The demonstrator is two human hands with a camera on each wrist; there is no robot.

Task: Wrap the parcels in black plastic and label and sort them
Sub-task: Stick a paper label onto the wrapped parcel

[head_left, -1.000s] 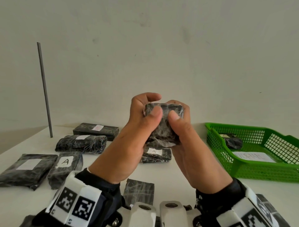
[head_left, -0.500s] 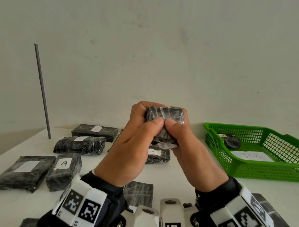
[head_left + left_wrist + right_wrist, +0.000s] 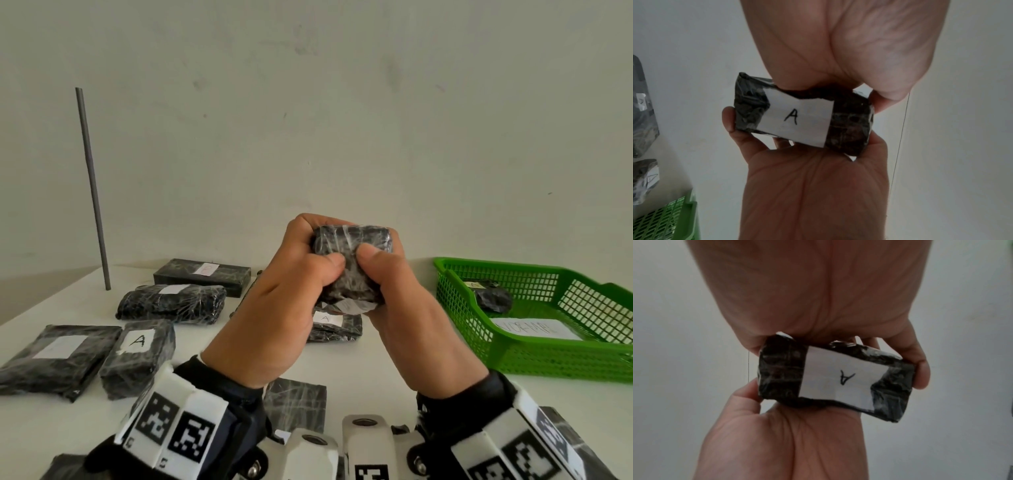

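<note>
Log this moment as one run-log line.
left hand: grips parcel | right hand: grips parcel | parcel: held above table, label "A" on far side | green basket: right

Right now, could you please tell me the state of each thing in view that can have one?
Held parcel: wrapped in black plastic, in the air, white label marked A facing away from the person.
Left hand: grips the held parcel.
Right hand: grips the held parcel.
Green basket: on the table, holds one wrapped parcel and a paper sheet.
Table parcels: wrapped, lying flat, labels up.

black parcel (image 3: 352, 263), green basket (image 3: 534, 356)
</note>
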